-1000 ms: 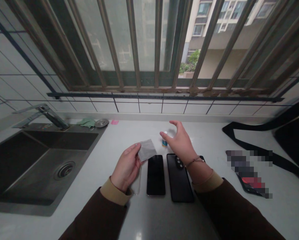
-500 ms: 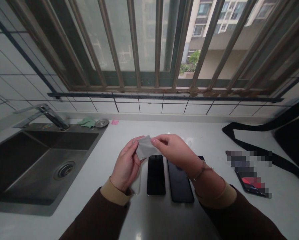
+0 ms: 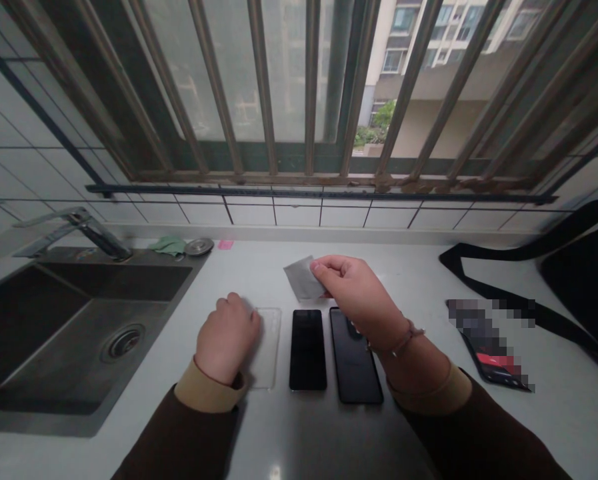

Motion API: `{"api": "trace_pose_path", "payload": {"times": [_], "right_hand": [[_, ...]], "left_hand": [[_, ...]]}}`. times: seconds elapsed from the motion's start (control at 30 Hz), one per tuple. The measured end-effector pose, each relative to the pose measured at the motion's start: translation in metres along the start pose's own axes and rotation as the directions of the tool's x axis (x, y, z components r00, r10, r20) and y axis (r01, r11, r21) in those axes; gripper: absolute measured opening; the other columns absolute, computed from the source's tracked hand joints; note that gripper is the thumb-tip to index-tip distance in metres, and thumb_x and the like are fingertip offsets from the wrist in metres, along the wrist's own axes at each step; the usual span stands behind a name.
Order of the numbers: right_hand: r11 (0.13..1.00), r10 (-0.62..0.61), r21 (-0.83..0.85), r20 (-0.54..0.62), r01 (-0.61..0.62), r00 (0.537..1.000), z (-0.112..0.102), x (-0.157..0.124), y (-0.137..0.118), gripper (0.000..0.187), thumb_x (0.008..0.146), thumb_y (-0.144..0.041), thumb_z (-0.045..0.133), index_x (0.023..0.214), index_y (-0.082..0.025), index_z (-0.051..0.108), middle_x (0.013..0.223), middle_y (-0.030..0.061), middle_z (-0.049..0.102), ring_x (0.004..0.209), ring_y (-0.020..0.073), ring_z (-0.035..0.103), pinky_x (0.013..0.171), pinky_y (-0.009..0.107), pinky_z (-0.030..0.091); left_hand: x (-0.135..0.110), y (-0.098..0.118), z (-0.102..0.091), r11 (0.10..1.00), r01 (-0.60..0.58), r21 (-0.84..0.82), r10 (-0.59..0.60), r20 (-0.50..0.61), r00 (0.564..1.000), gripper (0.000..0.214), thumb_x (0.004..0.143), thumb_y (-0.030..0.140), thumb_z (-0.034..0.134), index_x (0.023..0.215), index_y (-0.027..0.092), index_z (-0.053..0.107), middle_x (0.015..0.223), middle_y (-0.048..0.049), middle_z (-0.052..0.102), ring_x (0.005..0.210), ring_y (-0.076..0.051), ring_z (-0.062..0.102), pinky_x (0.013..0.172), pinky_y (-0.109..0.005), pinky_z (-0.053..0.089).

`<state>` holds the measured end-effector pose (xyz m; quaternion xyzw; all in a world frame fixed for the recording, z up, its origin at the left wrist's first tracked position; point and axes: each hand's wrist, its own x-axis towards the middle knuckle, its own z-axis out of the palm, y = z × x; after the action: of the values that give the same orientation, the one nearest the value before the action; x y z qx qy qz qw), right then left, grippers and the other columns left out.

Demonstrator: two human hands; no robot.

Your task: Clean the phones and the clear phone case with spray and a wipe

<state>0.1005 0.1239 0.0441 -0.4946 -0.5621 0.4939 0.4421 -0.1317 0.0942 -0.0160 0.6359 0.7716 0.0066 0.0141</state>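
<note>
In my right hand (image 3: pixel 351 283), a small grey square (image 3: pixel 299 280), a packet or a folded cloth, is pinched by one corner between thumb and fingers. It hangs above the counter. Loosely closed, my left hand (image 3: pixel 227 340) is back-up with curled fingers over the left side of a clear phone case (image 3: pixel 267 357); whatever its fingertips hold or touch is hidden. A black phone (image 3: pixel 307 350) lies to the right of that case. Beneath my right hand and wrist, partly covered, lies a larger dark phone or phone case (image 3: pixel 357 367).
To the left are a metal sink (image 3: pixel 73 353) and its faucet (image 3: pixel 93 233). A green cloth (image 3: pixel 169 246), a round metal lid (image 3: pixel 199 247) and a pink slip (image 3: pixel 225 245) lie at the back. On the right are a partly blurred dark object (image 3: pixel 501 373) and a black strap (image 3: pixel 493 291).
My left hand has let go of the grey square and moved down and left to the clear case. My right hand still holds the square, slightly higher.
</note>
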Motion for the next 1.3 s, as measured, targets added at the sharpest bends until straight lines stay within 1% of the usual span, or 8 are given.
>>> {"api": "trace_pose_path", "payload": {"times": [0.2,0.3,0.57,0.7,0.87,1.03,1.17,1.3], "right_hand": [[0.998,0.031,-0.047,0.045,-0.028,0.999,0.0,-0.003,-0.004,0.025,0.098,-0.036,0.065,0.095,-0.015,0.078,0.081,0.0036,0.073,0.067,0.013,0.059,0.059,0.024,0.045],[0.998,0.061,-0.038,0.059,-0.059,0.996,0.001,-0.005,-0.008,0.024,0.098,-0.035,0.065,0.093,-0.015,0.076,0.074,0.0005,0.068,0.062,0.011,0.055,0.056,0.023,0.042],[0.99,0.094,0.097,0.115,-0.105,0.989,0.005,-0.005,-0.004,0.023,0.097,-0.034,0.066,0.093,-0.015,0.078,0.076,0.0021,0.07,0.064,0.012,0.06,0.057,0.022,0.048],[0.971,0.113,0.194,0.146,-0.141,0.983,0.009,-0.003,0.005,0.023,0.095,-0.037,0.069,0.094,-0.016,0.078,0.08,0.0033,0.073,0.068,0.0127,0.064,0.058,0.022,0.048],[0.89,0.1,0.416,0.225,-0.188,0.969,0.019,0.0,0.018,0.03,0.089,-0.045,0.077,0.092,-0.015,0.077,0.08,0.0044,0.075,0.071,0.0137,0.067,0.064,0.024,0.054],[0.903,0.073,0.415,0.104,-0.11,0.992,0.017,0.002,0.02,0.034,0.091,-0.049,0.075,0.1,-0.016,0.079,0.087,0.0072,0.079,0.073,0.0179,0.072,0.07,0.032,0.059],[0.916,-0.394,-0.175,-0.22,0.361,0.892,0.005,0.0,0.013,0.025,0.101,-0.037,0.067,0.11,-0.019,0.082,0.11,0.0101,0.083,0.1,0.0238,0.076,0.093,0.039,0.06],[0.444,-0.635,-0.632,0.278,0.635,0.721,0.015,-0.002,0.024,0.023,0.104,-0.013,0.059,0.111,-0.014,0.08,0.116,0.0147,0.081,0.108,0.026,0.074,0.101,0.042,0.058]], "left_hand": [[0.001,-0.007,0.009,0.997,-0.056,-0.05,0.059,0.065,0.996,0.028,0.101,0.018,0.042,0.1,0.008,0.068,0.103,-0.0287,0.074,0.099,-0.042,0.074,0.082,-0.045,0.049],[0.008,-0.004,0.008,0.94,0.019,-0.341,-0.019,0.005,1.0,0.025,0.103,0.02,0.042,0.109,0.009,0.064,0.093,-0.0248,0.073,0.089,-0.038,0.072,0.075,-0.041,0.045],[0.008,0.024,0.01,0.207,0.161,-0.965,0.204,0.204,0.958,0.031,0.101,0.04,0.055,0.078,0.02,0.06,0.059,-0.0009,0.061,0.047,-0.013,0.05,0.051,-0.024,0.04],[0.005,0.033,0.01,-0.078,0.298,-0.951,0.292,0.264,0.919,0.03,0.105,0.032,0.05,0.085,0.016,0.065,0.068,-0.0036,0.067,0.055,-0.011,0.06,0.06,-0.022,0.053],[0.003,0.035,0.008,-0.537,0.581,-0.612,0.548,0.271,0.792,0.041,0.113,0.034,0.038,0.137,0.014,0.063,0.115,-0.0152,0.08,0.096,-0.025,0.08,0.092,-0.044,0.064],[-0.004,0.033,0.003,-0.588,0.629,-0.509,0.609,0.233,0.758,0.062,0.114,0.054,0.03,0.16,0.013,0.042,0.129,-0.0254,0.074,0.111,-0.035,0.078,0.105,-0.055,0.057],[-0.012,0.037,-0.002,-0.558,0.616,-0.556,0.592,0.254,0.765,0.061,0.113,0.055,0.034,0.163,0.02,0.036,0.128,-0.0262,0.074,0.106,-0.033,0.079,0.099,-0.051,0.058],[-0.02,0.046,-0.003,-0.547,0.59,-0.594,0.588,0.23,0.776,0.057,0.114,0.055,0.031,0.156,0.019,0.047,0.125,-0.0228,0.076,0.109,-0.031,0.077,0.1,-0.049,0.057]]}}
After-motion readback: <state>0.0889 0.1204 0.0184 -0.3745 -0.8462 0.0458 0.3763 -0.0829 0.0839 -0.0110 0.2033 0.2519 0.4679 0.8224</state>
